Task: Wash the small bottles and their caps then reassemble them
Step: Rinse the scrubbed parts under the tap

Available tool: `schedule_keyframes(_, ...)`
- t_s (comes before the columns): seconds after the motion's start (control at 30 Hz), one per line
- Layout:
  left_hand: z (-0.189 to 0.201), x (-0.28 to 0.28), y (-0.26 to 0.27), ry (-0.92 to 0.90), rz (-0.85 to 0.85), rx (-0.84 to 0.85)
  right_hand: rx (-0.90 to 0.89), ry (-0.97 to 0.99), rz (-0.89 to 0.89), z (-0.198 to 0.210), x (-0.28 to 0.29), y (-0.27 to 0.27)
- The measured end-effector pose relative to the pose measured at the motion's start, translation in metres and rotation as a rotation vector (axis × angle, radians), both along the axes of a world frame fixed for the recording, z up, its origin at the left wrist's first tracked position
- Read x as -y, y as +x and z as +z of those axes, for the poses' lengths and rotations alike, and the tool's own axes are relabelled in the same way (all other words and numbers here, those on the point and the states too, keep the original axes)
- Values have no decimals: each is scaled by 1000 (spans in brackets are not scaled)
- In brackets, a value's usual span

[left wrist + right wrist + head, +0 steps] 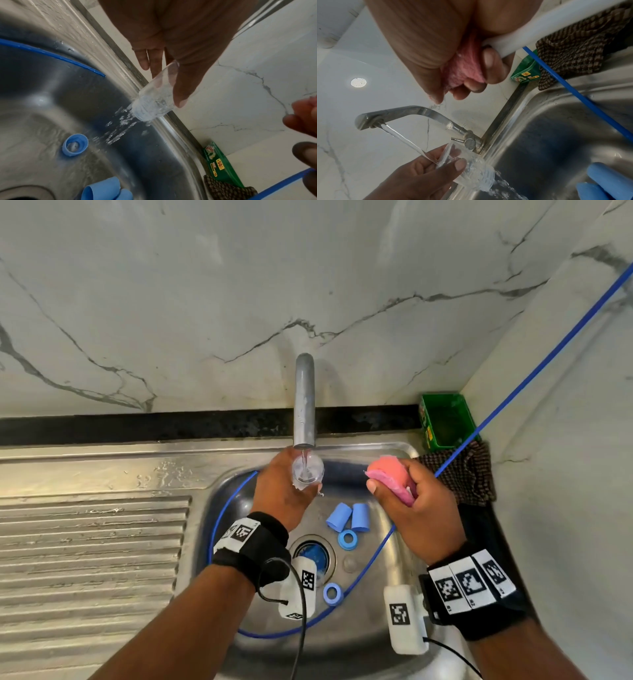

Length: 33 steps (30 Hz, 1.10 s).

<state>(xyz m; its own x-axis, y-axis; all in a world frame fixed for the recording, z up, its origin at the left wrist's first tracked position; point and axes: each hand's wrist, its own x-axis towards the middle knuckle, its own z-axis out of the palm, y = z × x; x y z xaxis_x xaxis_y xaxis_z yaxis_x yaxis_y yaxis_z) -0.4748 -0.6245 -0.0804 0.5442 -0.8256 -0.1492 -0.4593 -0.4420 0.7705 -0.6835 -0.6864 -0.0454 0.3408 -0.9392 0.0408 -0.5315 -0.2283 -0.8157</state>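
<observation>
My left hand point(291, 481) grips a small clear bottle point(308, 470) under the running tap point(304, 402). In the left wrist view the bottle point(154, 100) tilts mouth-down and water pours out of it into the basin. My right hand point(394, 491) is just to the right, its fingers curled round a pink sponge point(390, 474), also seen in the right wrist view as the sponge point(465, 65). Two tall blue caps point(349, 517) lie side by side on the sink floor. One blue ring point(347, 540) lies below them, another blue ring point(333, 594) nearer me.
The steel sink point(376, 642) has a drain point(311, 554) at its middle and a ribbed draining board point(92, 542) on the left. A blue tube point(531, 371) runs from the right wall down into the basin. A green box point(445, 419) and a checked cloth point(469, 474) sit at the back right corner.
</observation>
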Motion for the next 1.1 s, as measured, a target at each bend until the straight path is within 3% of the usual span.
schedule_keyframes(0.2, -1, -4, 3, -4, -13, 1, 4, -11, -15, 1, 12, 2)
schedule_keyframes(0.43, 8, -19, 8, -117, 2, -112, 26, -18, -45, 8, 16, 0)
schedule_keyframes(0.7, 26, -28, 10, -247, 88, -455, 32, -11, -67, 20, 0, -7)
schedule_keyframes(0.87, 41, -32, 4, -237, 186, -772, 37, 0, -67, 23, -6, -13)
schedule_keyframes(1.03, 51, -22, 4, -155, 355, -1267, 8, 0, -73, 23, -7, -15)
schedule_keyframes(1.1, 50, -18, 5, -156, 397, -1371, 5, 4, -76, 22, -5, -15)
